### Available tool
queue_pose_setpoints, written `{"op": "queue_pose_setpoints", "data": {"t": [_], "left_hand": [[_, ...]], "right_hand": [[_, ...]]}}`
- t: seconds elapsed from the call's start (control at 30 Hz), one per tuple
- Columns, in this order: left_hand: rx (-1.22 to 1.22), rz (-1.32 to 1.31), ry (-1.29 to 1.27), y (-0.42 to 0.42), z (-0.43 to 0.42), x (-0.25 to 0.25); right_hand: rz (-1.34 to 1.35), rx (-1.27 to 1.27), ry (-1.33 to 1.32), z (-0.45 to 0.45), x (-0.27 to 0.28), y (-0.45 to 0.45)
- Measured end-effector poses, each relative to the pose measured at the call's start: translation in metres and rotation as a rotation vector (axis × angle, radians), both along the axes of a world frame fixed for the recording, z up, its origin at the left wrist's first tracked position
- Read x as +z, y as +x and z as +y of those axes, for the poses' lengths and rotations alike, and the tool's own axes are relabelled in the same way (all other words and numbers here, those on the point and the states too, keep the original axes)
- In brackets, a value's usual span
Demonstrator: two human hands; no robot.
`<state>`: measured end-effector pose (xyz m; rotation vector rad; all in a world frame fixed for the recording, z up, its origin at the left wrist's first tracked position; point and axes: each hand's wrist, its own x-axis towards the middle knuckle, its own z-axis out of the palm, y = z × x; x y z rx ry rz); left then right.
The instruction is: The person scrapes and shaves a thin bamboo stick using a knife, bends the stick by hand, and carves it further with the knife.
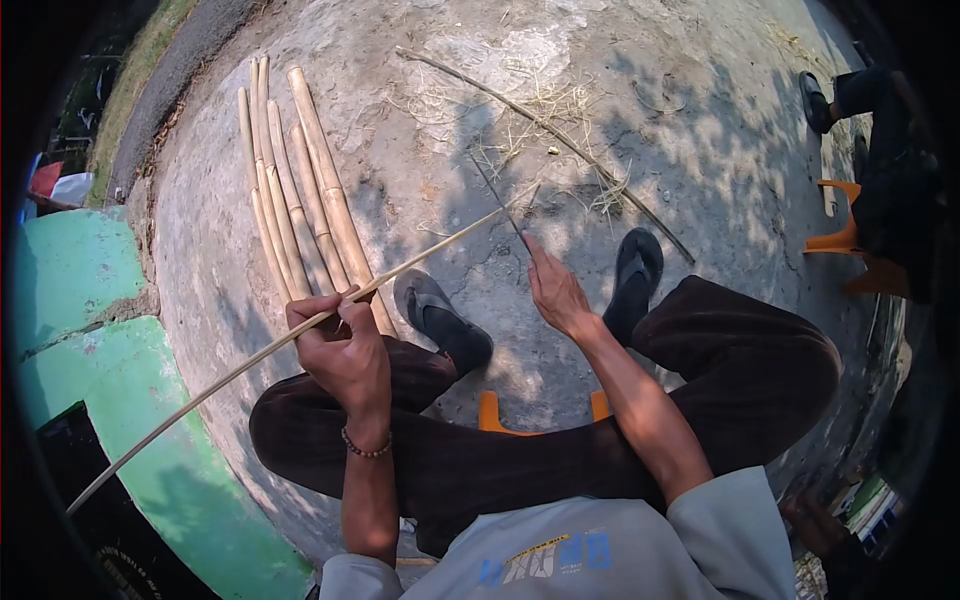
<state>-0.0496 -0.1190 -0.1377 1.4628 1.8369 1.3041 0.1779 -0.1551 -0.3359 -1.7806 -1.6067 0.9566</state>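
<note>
My left hand (345,350), with a beaded bracelet at the wrist, is closed around a long thin bamboo strip (200,398). The strip slants from the lower left up to the centre. Near its upper end it crosses the narrow dark blade of a knife (488,185). My right hand (560,293) grips the knife by its lower end, with the handle mostly hidden in the fingers. Whether blade and strip touch, I cannot tell. Pale shavings (540,110) lie on the ground beyond the blade.
Several bamboo poles (320,180) lie on the concrete ahead to the left. A long thin stick (560,135) lies among the shavings. Green painted concrete (90,260) borders the left. At right, another person's leg (860,92) shows near an orange stool (838,235).
</note>
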Motion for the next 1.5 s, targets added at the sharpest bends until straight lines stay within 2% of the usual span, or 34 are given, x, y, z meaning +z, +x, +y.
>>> {"op": "queue_pose_setpoints", "data": {"t": [0.03,0.07,0.13,0.27,0.37,0.43,0.47,0.53,0.67,0.73,0.77,0.83,0.9,0.97,1.07,1.13,1.23,1.37,1.4,1.43,1.5], "left_hand": [[0.021,0.041,-0.026,0.0,0.0,0.002],[0.042,0.081,-0.053,0.001,0.001,0.003],[0.038,0.045,-0.026,-0.002,0.004,-0.004],[0.076,-0.03,-0.033,-0.019,0.01,-0.011],[0.091,-0.115,-0.027,-0.03,0.012,-0.021],[0.09,-0.144,-0.04,-0.027,0.009,-0.017],[0.086,-0.098,-0.046,-0.022,0.008,-0.015],[0.104,-0.094,-0.043,-0.021,0.007,-0.015],[0.122,-0.064,-0.033,-0.025,0.01,-0.015],[0.108,-0.04,-0.058,-0.023,0.01,-0.02],[0.112,-0.037,-0.06,-0.026,0.01,-0.02],[0.177,-0.104,-0.093,-0.034,0.013,-0.018],[0.2,-0.143,-0.112,-0.036,0.015,-0.016],[0.153,-0.052,-0.043,-0.034,0.011,-0.02],[0.131,-0.066,-0.029,-0.029,0.011,-0.021],[0.153,-0.094,-0.017,-0.03,0.012,-0.018],[0.118,-0.042,-0.018,-0.031,0.011,-0.019],[0.094,-0.003,-0.01,-0.033,0.011,-0.023],[0.149,-0.063,-0.05,-0.032,0.012,-0.017],[0.183,-0.162,-0.068,-0.031,0.012,-0.015],[0.102,-0.11,0.009,-0.039,0.011,-0.026]], "right_hand": [[0.016,0.113,0.05,0.0,0.001,-0.005],[0.019,0.104,0.042,0.002,-0.001,-0.011],[-0.092,0.168,-0.087,0.003,-0.019,-0.016],[-0.125,0.061,-0.171,0.029,-0.072,0.004],[-0.159,0.056,-0.238,0.041,-0.084,0.015],[-0.055,0.28,0.073,0.031,-0.076,0.017],[-0.042,0.286,0.059,0.025,-0.081,0.023],[-0.16,0.158,-0.143,0.03,-0.094,0.035],[-0.09,0.076,-0.147,0.024,-0.097,0.012],[0.01,0.361,0.058,0.023,-0.093,0.003],[0.013,0.365,0.056,0.021,-0.098,0.007],[-0.072,-0.071,-0.064,0.031,-0.11,0.008],[-0.07,0.002,-0.111,0.029,-0.105,0.011],[-0.098,0.061,-0.189,0.01,-0.1,0.024],[-0.035,0.214,-0.122,0.009,-0.104,0.028],[0.0,-0.014,-0.163,0.01,-0.118,0.02],[0.116,0.071,-0.047,0.007,-0.105,-0.001],[-0.018,0.132,-0.091,0.011,-0.115,0.011],[-0.037,-0.027,-0.188,0.017,-0.144,0.019],[-0.053,-0.05,-0.219,0.018,-0.152,0.033],[-0.046,-0.057,-0.198,0.021,-0.144,0.039]]}}
